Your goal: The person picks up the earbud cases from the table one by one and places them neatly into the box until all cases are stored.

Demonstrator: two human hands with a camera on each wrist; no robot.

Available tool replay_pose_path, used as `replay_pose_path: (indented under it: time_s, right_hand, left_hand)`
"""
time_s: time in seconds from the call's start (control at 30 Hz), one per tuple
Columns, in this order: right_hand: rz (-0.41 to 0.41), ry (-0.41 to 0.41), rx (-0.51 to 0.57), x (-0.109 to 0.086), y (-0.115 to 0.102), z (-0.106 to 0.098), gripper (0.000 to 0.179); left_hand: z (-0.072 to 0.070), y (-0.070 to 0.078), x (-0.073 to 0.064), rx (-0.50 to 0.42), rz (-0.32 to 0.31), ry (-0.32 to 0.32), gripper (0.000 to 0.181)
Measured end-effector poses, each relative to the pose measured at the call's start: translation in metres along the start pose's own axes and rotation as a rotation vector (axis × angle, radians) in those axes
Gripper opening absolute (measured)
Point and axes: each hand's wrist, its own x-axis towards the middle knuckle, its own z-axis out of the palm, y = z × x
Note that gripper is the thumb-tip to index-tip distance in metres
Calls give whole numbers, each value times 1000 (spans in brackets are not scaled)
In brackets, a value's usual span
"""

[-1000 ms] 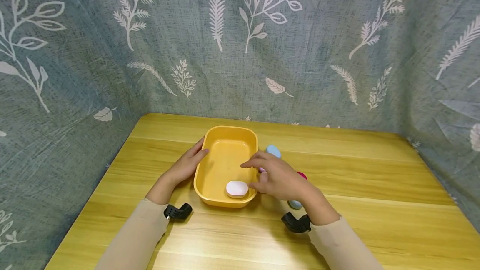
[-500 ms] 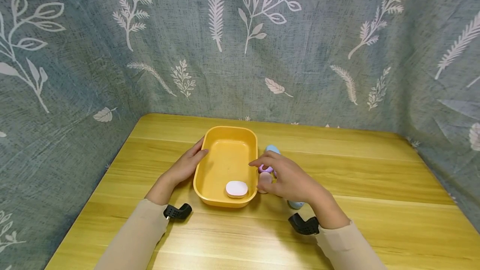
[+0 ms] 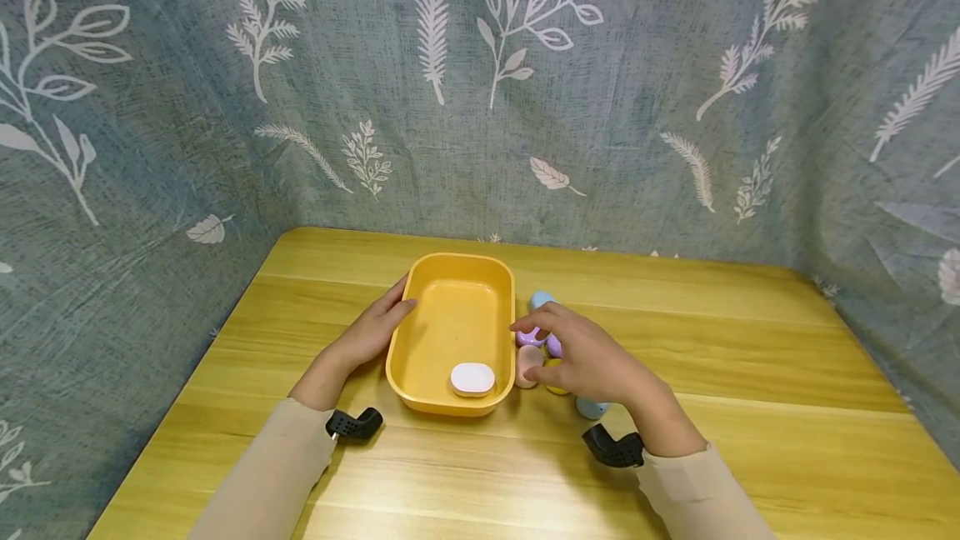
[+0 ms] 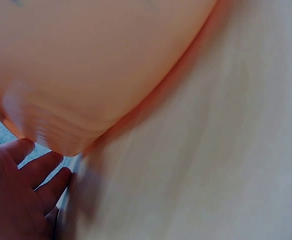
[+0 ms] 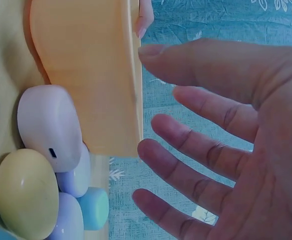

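Head view, and here's the right hand [image 3: 596,361], poised palm-down over a cluster of little cases: fingers spread and gently bent, thumb well apart from them, nothing in the grasp! Right below the thumb sits the pink case [image 3: 529,365], just beside the right wall of the yellow tray [image 3: 450,323]. The right wrist view backs it up — a wide gap between thumb and fingers, all four fingertips separate. The thumb tip overlaps the tray's rim there; whether it touches, I can't tell.

Over to the left hand [image 3: 367,338], and it's got a grip on the tray: thumb hooked over the left rim, fingers along the outer wall. Inside, down in the near right corner, lies the white case [image 3: 472,378].

Now the crowd around that pink one: a yellow case [image 3: 557,388] right up against it, two purple cases [image 3: 529,338] packed in beyond, a light blue case [image 3: 541,300] at the far end, and a grey-blue case [image 3: 591,408] nearest the person, partly under the right hand's wrist. All of it on the wooden table [image 3: 750,357].
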Motion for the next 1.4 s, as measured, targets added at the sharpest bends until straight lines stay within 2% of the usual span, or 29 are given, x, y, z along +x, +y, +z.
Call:
replay_pose_path:
  time_s: [0.47,0.83,1.4]
  right_hand:
    - [76,-23,33,2,11,5,50]
    - [109,-54,-41,4,14,10,48]
    - [74,-58,-142,6,15,21,38]
  left_hand:
    - [0,-1,-1,-23,5,-17,60]
    - [1,-2,0,8,3,-4,59]
    - [0,-3,-1,-11,-3,-11,60]
